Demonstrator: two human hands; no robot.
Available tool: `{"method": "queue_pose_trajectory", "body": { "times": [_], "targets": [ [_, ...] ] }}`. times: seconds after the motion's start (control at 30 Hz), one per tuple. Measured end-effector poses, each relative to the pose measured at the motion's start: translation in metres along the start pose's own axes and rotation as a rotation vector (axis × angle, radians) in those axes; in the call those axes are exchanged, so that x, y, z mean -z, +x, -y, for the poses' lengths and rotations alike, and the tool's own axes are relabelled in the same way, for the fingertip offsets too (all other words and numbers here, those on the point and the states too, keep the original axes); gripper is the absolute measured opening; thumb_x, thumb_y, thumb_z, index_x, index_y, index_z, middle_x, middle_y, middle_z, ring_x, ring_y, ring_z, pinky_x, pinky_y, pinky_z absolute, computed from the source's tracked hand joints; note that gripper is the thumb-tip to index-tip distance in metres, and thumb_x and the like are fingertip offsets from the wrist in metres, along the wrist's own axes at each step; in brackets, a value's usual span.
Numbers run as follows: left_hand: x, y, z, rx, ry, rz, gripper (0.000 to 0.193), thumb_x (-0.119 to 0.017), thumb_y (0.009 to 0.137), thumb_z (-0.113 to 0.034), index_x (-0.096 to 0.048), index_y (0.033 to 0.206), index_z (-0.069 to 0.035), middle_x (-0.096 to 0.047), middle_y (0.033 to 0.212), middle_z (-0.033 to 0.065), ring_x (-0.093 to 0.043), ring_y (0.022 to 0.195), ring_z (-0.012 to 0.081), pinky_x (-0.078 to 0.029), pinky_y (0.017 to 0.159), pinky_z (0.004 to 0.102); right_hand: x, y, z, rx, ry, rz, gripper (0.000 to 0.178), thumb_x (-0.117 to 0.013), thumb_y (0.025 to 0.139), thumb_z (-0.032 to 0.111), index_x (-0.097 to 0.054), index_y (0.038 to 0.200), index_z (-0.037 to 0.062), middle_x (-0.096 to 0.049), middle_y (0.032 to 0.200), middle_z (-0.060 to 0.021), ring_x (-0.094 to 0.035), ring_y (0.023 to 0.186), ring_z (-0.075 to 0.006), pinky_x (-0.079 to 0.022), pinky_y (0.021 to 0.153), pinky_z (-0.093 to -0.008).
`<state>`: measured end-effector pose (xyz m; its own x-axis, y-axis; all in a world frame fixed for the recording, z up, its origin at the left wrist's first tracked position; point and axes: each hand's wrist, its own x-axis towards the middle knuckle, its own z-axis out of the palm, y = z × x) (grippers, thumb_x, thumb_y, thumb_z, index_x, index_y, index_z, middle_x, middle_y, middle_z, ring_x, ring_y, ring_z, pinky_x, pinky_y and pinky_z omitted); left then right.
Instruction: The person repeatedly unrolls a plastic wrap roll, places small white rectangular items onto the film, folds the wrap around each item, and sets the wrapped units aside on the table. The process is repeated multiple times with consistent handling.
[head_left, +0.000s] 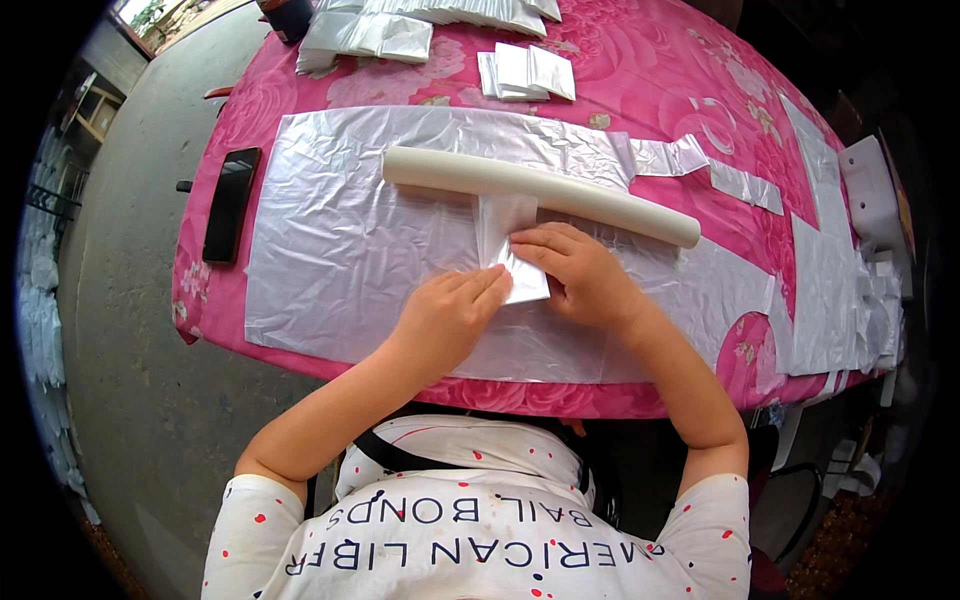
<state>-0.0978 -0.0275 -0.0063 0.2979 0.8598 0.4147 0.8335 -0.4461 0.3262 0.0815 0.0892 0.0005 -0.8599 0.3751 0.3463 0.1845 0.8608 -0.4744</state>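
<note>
A large white plastic bag (340, 240) with a handle cut-out lies spread flat and wrinkled on the table before me. Across it rests a long white tube (450, 172), slanting down to the right. A small folded white plastic bag (528, 288) lies on the spread one, its far end reaching up to the tube. My left hand (440, 318) pinches the folded bag's near left edge with fingers together. On its right side, my right hand (578, 272) presses the fold with bent fingers. What lies under my right fingertips is partly hidden.
A pink flowered cloth (270, 95) covers the table. Folded bags (525, 72) and a bigger pile of them (385, 38) sit at the far side, near a dark container (287, 18). A phone (231, 205) lies at left. More plastic bags (825, 300) hang over the right edge.
</note>
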Motion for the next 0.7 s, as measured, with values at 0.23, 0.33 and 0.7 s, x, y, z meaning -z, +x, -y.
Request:
{"method": "queue_pose_trajectory", "body": {
  "times": [0.23,0.33,0.7],
  "targets": [
    [0.015,-0.039,-0.02,-0.087,-0.088,0.044,0.044,-0.055,0.061,0.0,-0.06,0.104,-0.001,-0.061,0.11,0.0103,-0.06,0.1,0.0217,-0.046,0.087,0.0358,-0.017,-0.034,0.042,0.119,-0.018,-0.012,0.03,-0.061,0.067,0.005,-0.063,0.097,0.005,-0.062,0.099,-0.007,-0.059,0.089,-0.0234,-0.049,0.077,-0.0338],
    [0.013,-0.041,-0.017,-0.067,-0.146,0.04,0.051,-0.056,0.056,0.001,-0.059,0.106,-0.002,-0.062,0.108,0.0108,-0.06,0.097,0.0219,-0.047,0.081,0.035,-0.019,-0.038,0.045,0.121,0.005,-0.029,0.031,-0.061,0.068,0.004,-0.063,0.098,0.0065,-0.062,0.1,-0.0067,-0.059,0.088,-0.0225,-0.049,0.075,-0.0328],
    [0.011,-0.017,-0.005,0.664,-0.572,0.126,0.052,-0.064,0.078,-0.009,-0.044,0.123,0.005,-0.064,0.07,0.013,-0.063,0.062,0.0248,-0.048,0.059,0.0327,-0.007,-0.009,0.046,-0.699,0.39,-0.002,0.018,-0.059,0.082,0.016,-0.066,0.083,-0.0009,-0.06,0.06,-0.0075,-0.059,0.054,-0.014,-0.044,0.052,-0.0263]
  ]
}}
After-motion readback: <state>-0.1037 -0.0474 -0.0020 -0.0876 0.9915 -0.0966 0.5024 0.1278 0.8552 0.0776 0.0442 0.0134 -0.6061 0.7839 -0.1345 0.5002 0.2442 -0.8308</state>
